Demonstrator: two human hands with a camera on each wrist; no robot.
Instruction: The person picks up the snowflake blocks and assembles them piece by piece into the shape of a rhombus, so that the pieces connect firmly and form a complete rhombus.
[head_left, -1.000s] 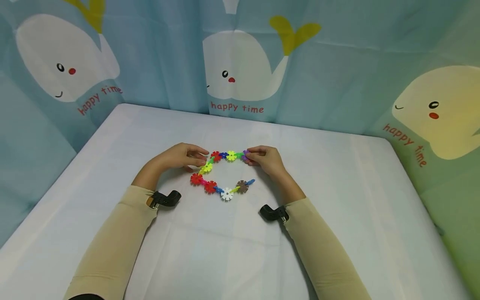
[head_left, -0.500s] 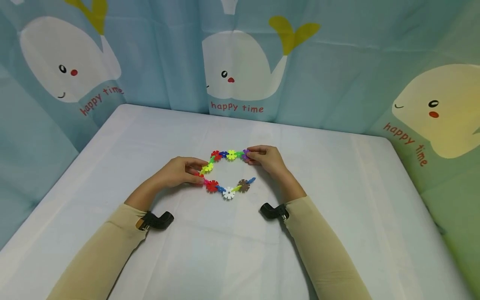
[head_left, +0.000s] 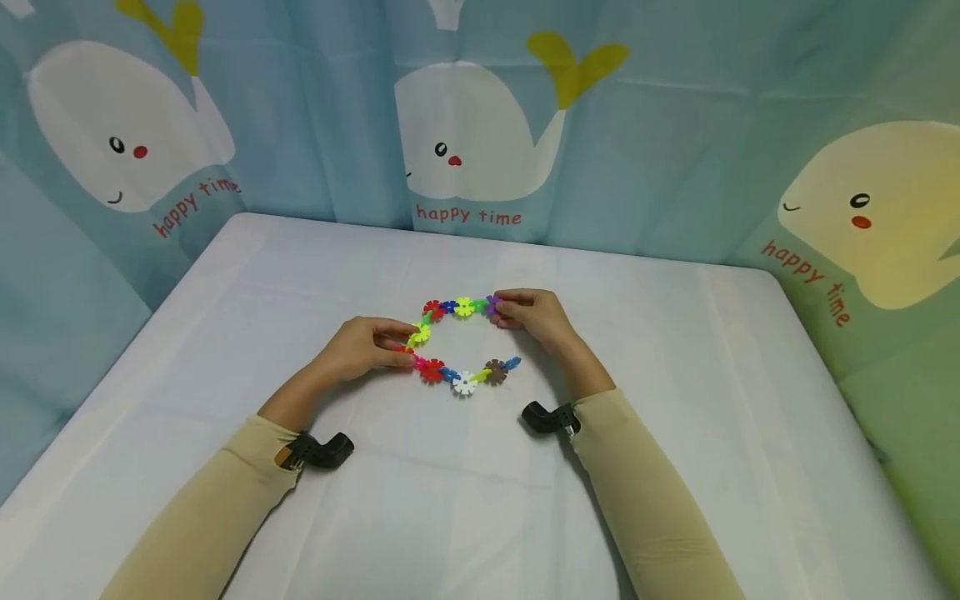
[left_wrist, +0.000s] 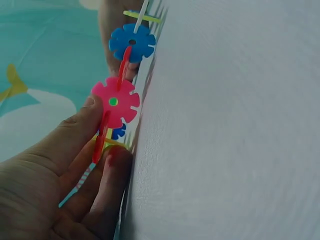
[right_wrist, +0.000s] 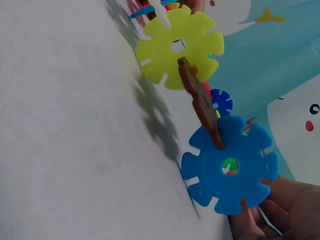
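Observation:
A chain of notched plastic snowflake discs forms a C on the table, with its gap at the right. My left hand (head_left: pixel 362 348) pinches the chain's left bend, by a red disc (left_wrist: pixel 99 145); in the left wrist view a pink disc (left_wrist: pixel 120 107) touches its thumb. My right hand (head_left: pixel 538 317) holds the purple disc (head_left: pixel 492 305) at the far end between thumb and fingers. Along the near side run a white disc (head_left: pixel 465 383) and a brown disc (head_left: pixel 496 372). A blue disc (right_wrist: pixel 210 180) ends that side, apart from the right hand.
A white cloth covers the table (head_left: pixel 450 508). Behind it hangs a blue-green curtain (head_left: pixel 322 108) printed with whales. Black wrist cameras jut inward from both sleeves, a left one (head_left: pixel 322 451) and a right one (head_left: pixel 546 419), above the cloth.
My left hand has come down from beside the yellow disc to pinch the red one. The near side of the chain has shifted slightly right. My right hand stays at the purple disc.

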